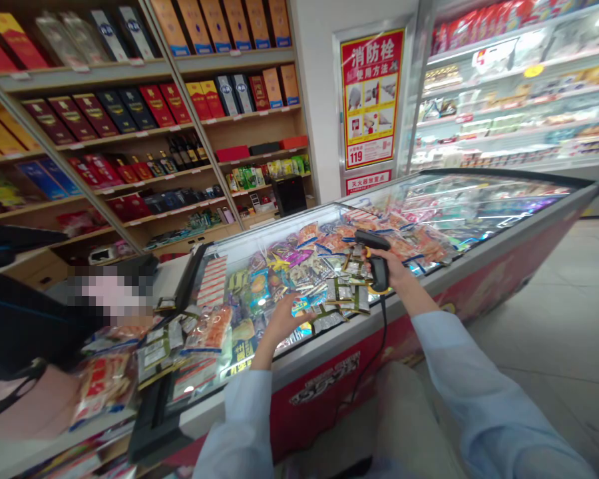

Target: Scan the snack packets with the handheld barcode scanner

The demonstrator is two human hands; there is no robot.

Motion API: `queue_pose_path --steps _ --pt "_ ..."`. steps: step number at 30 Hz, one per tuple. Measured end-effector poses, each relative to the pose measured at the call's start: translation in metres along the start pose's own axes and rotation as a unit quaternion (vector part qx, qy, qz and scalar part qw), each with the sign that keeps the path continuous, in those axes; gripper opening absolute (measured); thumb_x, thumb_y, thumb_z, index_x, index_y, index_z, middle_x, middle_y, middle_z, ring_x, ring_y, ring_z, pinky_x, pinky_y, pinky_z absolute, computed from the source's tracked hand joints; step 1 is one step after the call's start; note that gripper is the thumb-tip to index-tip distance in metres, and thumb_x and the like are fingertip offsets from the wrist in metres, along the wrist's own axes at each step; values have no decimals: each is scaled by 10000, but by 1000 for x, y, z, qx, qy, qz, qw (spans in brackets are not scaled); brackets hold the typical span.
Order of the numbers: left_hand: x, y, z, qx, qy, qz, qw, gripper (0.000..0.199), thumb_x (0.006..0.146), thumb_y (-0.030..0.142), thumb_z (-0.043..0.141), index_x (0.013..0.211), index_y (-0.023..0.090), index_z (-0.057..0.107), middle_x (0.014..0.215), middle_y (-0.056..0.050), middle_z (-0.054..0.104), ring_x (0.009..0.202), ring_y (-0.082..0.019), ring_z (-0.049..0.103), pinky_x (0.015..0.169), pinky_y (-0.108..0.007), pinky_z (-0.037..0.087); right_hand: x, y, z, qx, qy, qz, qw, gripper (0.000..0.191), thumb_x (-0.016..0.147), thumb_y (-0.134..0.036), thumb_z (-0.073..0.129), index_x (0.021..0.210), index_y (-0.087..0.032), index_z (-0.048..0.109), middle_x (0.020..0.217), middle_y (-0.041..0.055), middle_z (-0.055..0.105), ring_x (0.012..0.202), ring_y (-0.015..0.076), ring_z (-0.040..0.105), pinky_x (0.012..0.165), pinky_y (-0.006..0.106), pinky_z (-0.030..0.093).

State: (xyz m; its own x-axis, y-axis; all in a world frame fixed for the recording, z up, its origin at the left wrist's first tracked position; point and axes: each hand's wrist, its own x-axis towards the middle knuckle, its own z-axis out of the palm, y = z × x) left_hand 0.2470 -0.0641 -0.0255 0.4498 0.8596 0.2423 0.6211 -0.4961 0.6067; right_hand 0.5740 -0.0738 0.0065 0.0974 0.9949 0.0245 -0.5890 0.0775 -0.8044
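Note:
My right hand (390, 265) is wrapped round a black and yellow barcode scanner (378, 269), held above the glass top of a chest freezer (329, 362). A cable hangs from its handle. Lower and to the left, my left hand (287, 318) has its fingers spread over the glass, beside several small green and silver packets (329, 318). I see nothing held in it. More such packets lie under and around the scanner. Bags of reddish food (424, 243) are spread farther back on the glass. Through the glass, colourful packages (264, 283) show.
At the left end lie more green packets (160, 349), a reddish bag (209, 329) and a red-white bag (104, 386) on a counter. A dark shape and a pink bag (40, 406) are at far left. Shelves of boxes (130, 126) stand behind; a lit cooler (519, 100) is at right.

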Motion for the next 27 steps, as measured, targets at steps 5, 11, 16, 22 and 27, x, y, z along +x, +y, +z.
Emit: queue_pose_path --steps 5,11,16,22,27 --pt "-2 0 11 97 -51 -1 994 607 498 545 821 946 180 634 1048 -111 624 1047 -306 566 926 -439 448 3 19 -25 47 29 2 998 167 652 -259 716 738 -178 599 629 1 599 466 89 512 412 190 454" --pt "15 12 -1 -57 -126 -35 990 372 715 454 669 965 205 550 811 -27 678 666 -192 656 624 -298 487 4 25 -28 39 14 -19 999 175 684 -311 693 763 -178 611 647 12 610 472 101 518 432 214 458" --pt "63 8 -24 -165 -160 -20 973 434 662 434 708 996 201 556 654 13 641 513 -167 618 484 -272 475 -1 24 -22 29 13 -21 999 189 671 -332 691 733 -186 589 630 18 619 447 101 501 411 217 443" --pt "113 0 2 -295 132 -61 944 536 820 422 566 1256 165 389 886 -60 674 646 -176 686 634 -337 578 9 8 -7 6 -21 -29 999 243 675 -383 669 802 -185 608 640 33 637 440 116 515 395 231 438" --pt "116 -4 27 -210 244 -65 944 468 942 416 368 1322 153 299 1051 -133 667 843 -199 717 740 -340 581 39 4 16 -59 -92 11 994 258 715 -418 651 772 -168 623 561 39 629 421 129 537 378 226 417"
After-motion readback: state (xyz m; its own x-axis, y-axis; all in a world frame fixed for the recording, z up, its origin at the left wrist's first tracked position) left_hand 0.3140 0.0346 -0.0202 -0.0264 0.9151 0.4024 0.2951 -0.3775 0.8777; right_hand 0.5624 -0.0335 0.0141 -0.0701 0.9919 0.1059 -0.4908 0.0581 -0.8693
